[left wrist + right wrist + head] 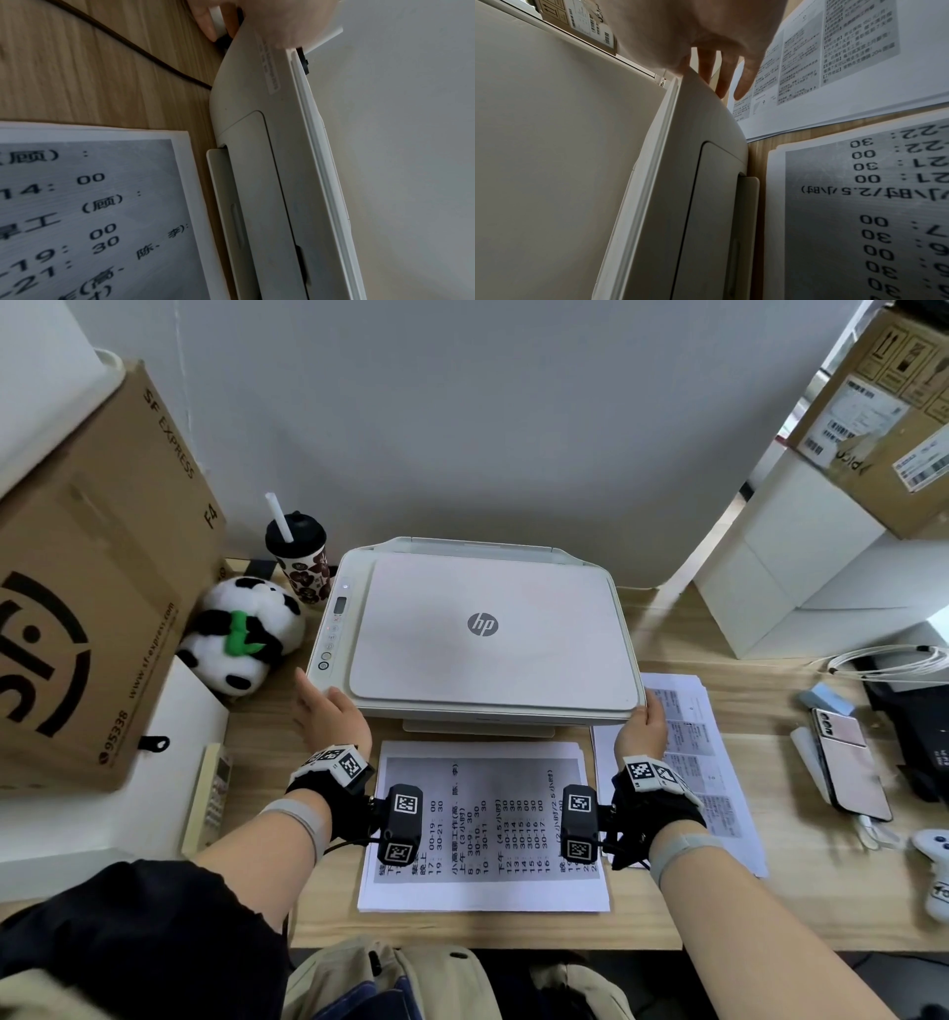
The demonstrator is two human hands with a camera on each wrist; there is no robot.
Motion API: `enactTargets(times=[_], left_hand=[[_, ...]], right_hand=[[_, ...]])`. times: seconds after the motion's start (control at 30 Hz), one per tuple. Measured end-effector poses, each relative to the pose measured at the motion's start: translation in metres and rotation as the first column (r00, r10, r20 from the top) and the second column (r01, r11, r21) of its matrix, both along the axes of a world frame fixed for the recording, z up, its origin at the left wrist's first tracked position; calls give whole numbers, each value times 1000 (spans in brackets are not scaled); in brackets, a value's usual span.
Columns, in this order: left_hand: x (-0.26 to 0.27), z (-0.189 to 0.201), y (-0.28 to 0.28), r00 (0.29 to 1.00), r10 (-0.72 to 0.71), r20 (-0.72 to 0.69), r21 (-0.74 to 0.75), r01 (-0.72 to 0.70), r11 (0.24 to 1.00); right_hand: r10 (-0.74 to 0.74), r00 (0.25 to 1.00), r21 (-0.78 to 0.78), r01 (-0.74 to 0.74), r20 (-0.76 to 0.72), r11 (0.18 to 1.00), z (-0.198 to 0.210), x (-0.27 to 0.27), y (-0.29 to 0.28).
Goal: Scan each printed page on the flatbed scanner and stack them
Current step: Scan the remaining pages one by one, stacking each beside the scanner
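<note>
Left hand (328, 716) and right hand (642, 726), fingers straight, flank HP scanner (488, 629) near corners; uneven lift could skew lid

**Desk clutter**

A big SF Express box (97, 588) stands at the left, with a panda plush (244, 634) beside it and a lidded cup (300, 557) with a straw behind the plush. A phone (850, 762) lies at the right, near a coiled white cable (888, 662). A labelled carton (888, 418) sits on white boxes (785, 567).
</note>
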State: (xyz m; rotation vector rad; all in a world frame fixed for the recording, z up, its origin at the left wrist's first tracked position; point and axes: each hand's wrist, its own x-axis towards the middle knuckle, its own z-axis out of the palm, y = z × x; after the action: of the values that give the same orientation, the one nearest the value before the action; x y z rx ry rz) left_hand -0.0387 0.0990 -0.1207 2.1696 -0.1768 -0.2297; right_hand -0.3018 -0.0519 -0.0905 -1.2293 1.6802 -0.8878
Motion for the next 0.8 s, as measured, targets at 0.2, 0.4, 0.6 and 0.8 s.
enactTargets(times=[0.2,0.4,0.6,0.8], left_hand=[[1,4,1,1000,-4,-12,-4,4,1000],[12,31,3,998,-62,-6,104,62,993],[22,55,-6,919,-389,61,495,310,812],[37,55,-20,918,-381,-108,317,395,862]], right_hand=[[1,1000,4,-1,2,1000,-2,0,-2],[-4,1000,-14,4,2,1000,-4,1,-3],[-14,1000,-24,14,-21,1000,-4,1,-3],[-75,997,11,75,18,997,-2,0,-5]])
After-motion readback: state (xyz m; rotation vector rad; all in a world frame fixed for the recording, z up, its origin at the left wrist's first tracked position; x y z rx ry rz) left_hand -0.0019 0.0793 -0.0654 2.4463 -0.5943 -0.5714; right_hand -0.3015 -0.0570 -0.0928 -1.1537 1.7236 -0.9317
